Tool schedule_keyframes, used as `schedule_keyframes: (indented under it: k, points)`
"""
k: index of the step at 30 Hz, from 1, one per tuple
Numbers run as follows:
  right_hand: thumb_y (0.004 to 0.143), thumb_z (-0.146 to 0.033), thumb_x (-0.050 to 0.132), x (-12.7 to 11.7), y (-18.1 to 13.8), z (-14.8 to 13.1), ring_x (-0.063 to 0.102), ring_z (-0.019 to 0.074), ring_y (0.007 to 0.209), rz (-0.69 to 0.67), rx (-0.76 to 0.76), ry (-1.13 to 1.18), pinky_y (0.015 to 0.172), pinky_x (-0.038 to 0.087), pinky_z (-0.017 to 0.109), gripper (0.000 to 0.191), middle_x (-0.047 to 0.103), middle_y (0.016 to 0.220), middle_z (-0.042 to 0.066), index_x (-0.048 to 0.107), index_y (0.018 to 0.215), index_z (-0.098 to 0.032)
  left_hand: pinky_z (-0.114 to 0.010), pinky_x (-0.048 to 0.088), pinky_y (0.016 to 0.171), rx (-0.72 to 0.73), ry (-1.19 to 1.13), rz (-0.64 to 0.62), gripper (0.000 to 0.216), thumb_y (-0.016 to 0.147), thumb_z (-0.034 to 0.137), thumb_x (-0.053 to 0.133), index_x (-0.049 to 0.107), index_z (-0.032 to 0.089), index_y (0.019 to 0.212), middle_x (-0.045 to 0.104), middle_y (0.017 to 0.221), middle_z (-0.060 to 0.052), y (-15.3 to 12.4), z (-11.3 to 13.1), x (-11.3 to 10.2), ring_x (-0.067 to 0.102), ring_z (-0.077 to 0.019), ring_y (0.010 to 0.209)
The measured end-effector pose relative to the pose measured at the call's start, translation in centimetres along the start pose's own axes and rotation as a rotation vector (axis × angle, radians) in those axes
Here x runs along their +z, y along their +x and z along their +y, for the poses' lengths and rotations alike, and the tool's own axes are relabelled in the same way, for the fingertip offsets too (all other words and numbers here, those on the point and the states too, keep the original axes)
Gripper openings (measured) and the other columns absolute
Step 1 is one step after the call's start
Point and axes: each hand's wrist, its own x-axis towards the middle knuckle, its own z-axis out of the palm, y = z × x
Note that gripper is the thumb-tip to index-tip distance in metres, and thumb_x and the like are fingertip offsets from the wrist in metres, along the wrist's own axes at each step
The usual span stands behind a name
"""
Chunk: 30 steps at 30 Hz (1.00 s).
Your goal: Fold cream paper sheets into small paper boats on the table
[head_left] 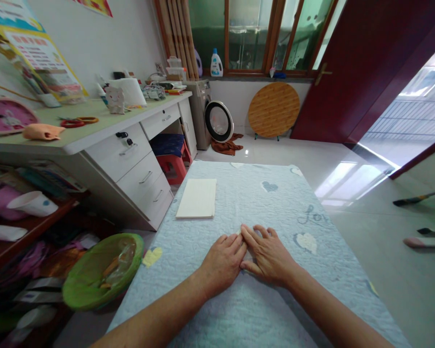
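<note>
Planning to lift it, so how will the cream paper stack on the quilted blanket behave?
The cream paper stack looks thin, so probably light and floppy at the edges. Its flat shape likely won't roll on the quilted blanket.

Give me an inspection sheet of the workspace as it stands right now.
Surface: pale blue quilted cover with heart patches.
Job's things: small pale piece at the fingertips, too small to identify; cream rectangular pad farther up the cover.
Hands: left hand and right hand lie flat, fingertips meeting at that piece.
Clutter: green basket holding a plastic bag beside the cover; scissors on the white desk.
Cables: nothing seen.
Surroundings: washing machine, round wooden board, tiled floor.
</note>
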Motion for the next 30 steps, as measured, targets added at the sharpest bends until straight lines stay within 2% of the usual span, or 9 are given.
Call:
schedule_keyframes:
  k: [5, 12, 15, 17, 20, 22, 23, 25, 30]
  points:
    - [0.089, -0.064, 0.047, 0.0, -1.6, 0.6, 0.034, 0.0408, 0.137, -0.037, -0.025, 0.033, 0.108, 0.025, 0.062, 0.085, 0.037, 0.154, 0.015, 0.027, 0.154, -0.014, -0.041, 0.036, 0.105, -0.007, 0.007, 0.005, 0.049, 0.097, 0.034, 0.050, 0.043, 0.013, 0.141, 0.047, 0.147, -0.015, 0.0, 0.1, -0.1, 0.046, -0.0269, 0.132]
    - [0.091, -0.065, 0.043, 0.5, -5.5, 1.9, 0.030, 0.0395, 0.141, -0.045, -0.048, 0.034, 0.111, 0.020, 0.063, 0.085, 0.033, 0.157, 0.013, 0.017, 0.156, -0.018, -0.043, 0.039, 0.101, -0.007, 0.009, 0.000, 0.040, 0.097, 0.034, 0.050, 0.051, 0.015, 0.133, 0.052, 0.143, -0.015, -0.1, 0.1, -0.1, 0.050, -0.0279, 0.128]
    - [0.092, -0.060, 0.046, 0.7, -7.0, 2.0, 0.032, 0.0375, 0.140, -0.005, -0.056, 0.021, 0.112, 0.020, 0.061, 0.081, 0.036, 0.155, 0.011, 0.017, 0.156, -0.019, -0.042, 0.041, 0.100, 0.000, -0.012, 0.013, 0.038, 0.097, 0.033, 0.051, 0.052, 0.016, 0.131, 0.054, 0.141, -0.015, -0.1, 0.0, -0.2, 0.050, -0.0272, 0.129]
    - [0.092, -0.050, 0.051, 0.2, -7.4, 1.7, 0.040, 0.0352, 0.134, 0.037, -0.041, 0.013, 0.112, 0.022, 0.057, 0.073, 0.045, 0.150, 0.011, 0.027, 0.153, -0.018, -0.041, 0.041, 0.101, 0.000, -0.031, 0.018, 0.038, 0.097, 0.033, 0.052, 0.052, 0.016, 0.131, 0.055, 0.140, -0.014, -0.2, -0.2, -0.2, 0.050, -0.0268, 0.128]
    - [0.089, -0.029, 0.055, -1.2, -6.5, 0.9, 0.056, 0.0286, 0.107, 0.091, 0.018, 0.022, 0.107, 0.030, 0.052, 0.041, 0.067, 0.118, 0.011, 0.056, 0.129, -0.017, -0.041, 0.041, 0.103, -0.009, -0.060, 0.023, 0.039, 0.096, 0.034, 0.053, 0.053, 0.017, 0.131, 0.054, 0.140, -0.012, -0.2, -0.4, -0.2, 0.050, -0.0265, 0.128]
    - [0.089, -0.023, 0.054, -2.2, -5.2, 0.5, 0.057, 0.0260, 0.090, 0.086, 0.053, 0.037, 0.093, 0.041, 0.047, 0.020, 0.069, 0.092, 0.009, 0.065, 0.105, -0.019, -0.042, 0.041, 0.103, -0.022, -0.081, 0.020, 0.040, 0.095, 0.035, 0.054, 0.052, 0.018, 0.131, 0.054, 0.140, -0.011, -0.2, -0.5, -0.2, 0.049, -0.0264, 0.127]
    - [0.088, -0.022, 0.054, -2.5, -4.5, 0.5, 0.057, 0.0257, 0.088, 0.099, 0.067, 0.046, 0.086, 0.044, 0.043, 0.017, 0.068, 0.088, 0.009, 0.065, 0.101, -0.019, -0.043, 0.041, 0.104, -0.030, -0.091, 0.017, 0.040, 0.095, 0.035, 0.055, 0.052, 0.019, 0.131, 0.054, 0.140, -0.010, -0.2, -0.6, -0.2, 0.049, -0.0263, 0.127]
    - [0.086, -0.020, 0.057, -2.7, -3.2, 0.5, 0.056, 0.0258, 0.093, 0.125, 0.065, 0.084, 0.084, 0.045, 0.041, 0.018, 0.066, 0.096, 0.010, 0.064, 0.103, -0.020, -0.043, 0.040, 0.104, -0.049, -0.113, 0.012, 0.040, 0.094, 0.035, 0.056, 0.052, 0.021, 0.131, 0.054, 0.140, -0.009, -0.1, -0.6, -0.4, 0.049, -0.0265, 0.127]
    - [0.078, -0.018, 0.061, -1.5, -1.8, 1.1, 0.053, 0.0250, 0.107, 0.105, 0.049, 0.208, 0.093, 0.044, 0.039, 0.031, 0.061, 0.117, 0.008, 0.061, 0.109, -0.021, -0.045, 0.039, 0.105, -0.071, -0.189, 0.000, 0.046, 0.090, 0.039, 0.061, 0.052, 0.022, 0.132, 0.054, 0.141, -0.008, -0.1, -0.9, -0.9, 0.047, -0.0274, 0.127]
